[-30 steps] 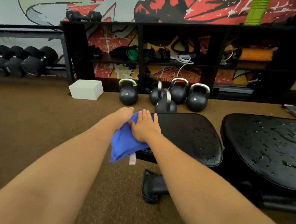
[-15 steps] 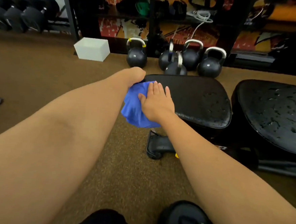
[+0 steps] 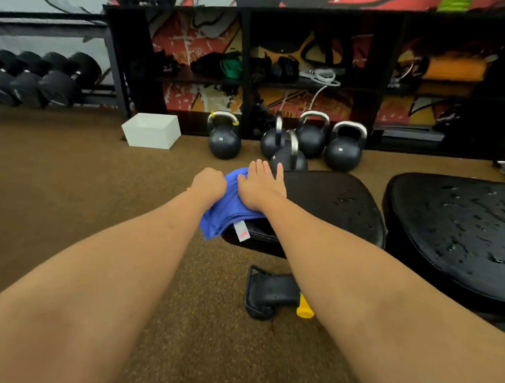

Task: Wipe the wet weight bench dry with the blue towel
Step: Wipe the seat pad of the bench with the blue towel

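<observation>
The blue towel point(image 3: 225, 209) lies over the left end of the black weight bench seat pad point(image 3: 334, 203), with its white tag hanging over the front edge. My left hand point(image 3: 208, 185) grips the towel's left side with curled fingers. My right hand point(image 3: 260, 186) presses flat on the towel with straight fingers. Water drops cover the right part of the seat pad and the larger back pad point(image 3: 463, 233) to its right.
Several kettlebells point(image 3: 342, 148) stand on the floor just beyond the bench, next to a white box point(image 3: 152, 130). A black shelf unit point(image 3: 244, 71) and a dumbbell rack point(image 3: 38, 80) line the wall. The bench foot with a yellow knob point(image 3: 304, 310) sits below the pad.
The camera dipped down and came back up. Both hands stay on the towel at the pad's left end, and the towel's white tag hangs in view again.
</observation>
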The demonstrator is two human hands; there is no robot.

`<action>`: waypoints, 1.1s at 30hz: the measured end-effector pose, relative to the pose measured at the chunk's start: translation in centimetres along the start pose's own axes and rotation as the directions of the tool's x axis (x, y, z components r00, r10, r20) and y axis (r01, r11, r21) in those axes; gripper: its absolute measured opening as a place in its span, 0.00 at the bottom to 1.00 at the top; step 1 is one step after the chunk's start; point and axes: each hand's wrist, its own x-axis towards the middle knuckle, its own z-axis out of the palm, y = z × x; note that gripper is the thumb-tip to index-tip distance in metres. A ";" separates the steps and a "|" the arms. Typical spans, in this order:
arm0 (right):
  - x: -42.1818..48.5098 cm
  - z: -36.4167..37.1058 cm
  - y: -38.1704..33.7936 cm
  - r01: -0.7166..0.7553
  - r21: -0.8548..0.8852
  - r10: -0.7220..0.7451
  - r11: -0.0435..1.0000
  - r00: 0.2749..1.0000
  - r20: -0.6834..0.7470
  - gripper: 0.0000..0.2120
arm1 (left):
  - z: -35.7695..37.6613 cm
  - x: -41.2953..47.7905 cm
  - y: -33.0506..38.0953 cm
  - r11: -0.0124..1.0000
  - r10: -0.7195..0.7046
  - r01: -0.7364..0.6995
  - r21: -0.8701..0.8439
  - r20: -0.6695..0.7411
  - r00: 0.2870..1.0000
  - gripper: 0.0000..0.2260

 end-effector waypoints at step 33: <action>-9.8 -0.7 4.8 0.012 0.002 -0.012 1.000 1.000 -0.010 0.33 | 2.0 0.9 -0.9 0.883 -0.178 0.281 -0.377 0.285 0.942 0.20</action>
